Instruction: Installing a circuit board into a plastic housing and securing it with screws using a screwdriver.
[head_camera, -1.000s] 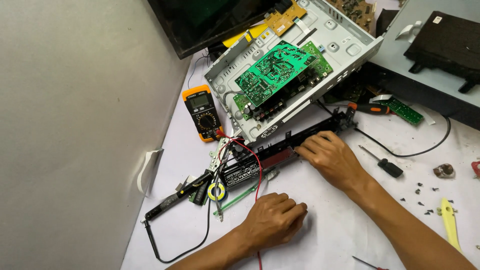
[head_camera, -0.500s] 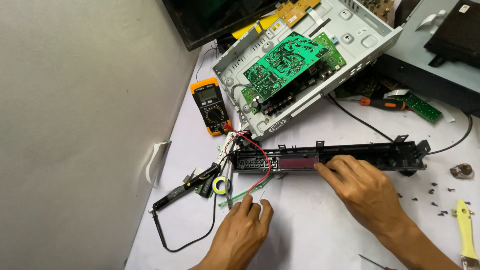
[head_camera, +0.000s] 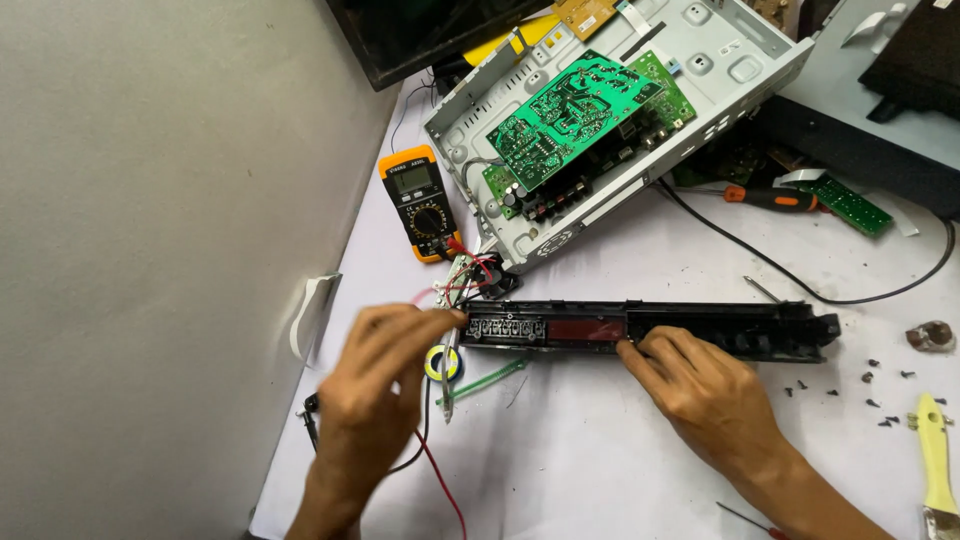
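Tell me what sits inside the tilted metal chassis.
Inside the grey metal chassis a green circuit board lies solder side up, with dark components along its lower edge. What is mounted on the board's far face, underneath, is covered.

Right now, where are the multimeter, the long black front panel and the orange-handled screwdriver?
multimeter (head_camera: 418, 203), head view, on its dial.
long black front panel (head_camera: 600, 328), head view, on its dark red display window.
orange-handled screwdriver (head_camera: 775, 199), head view, on the handle.
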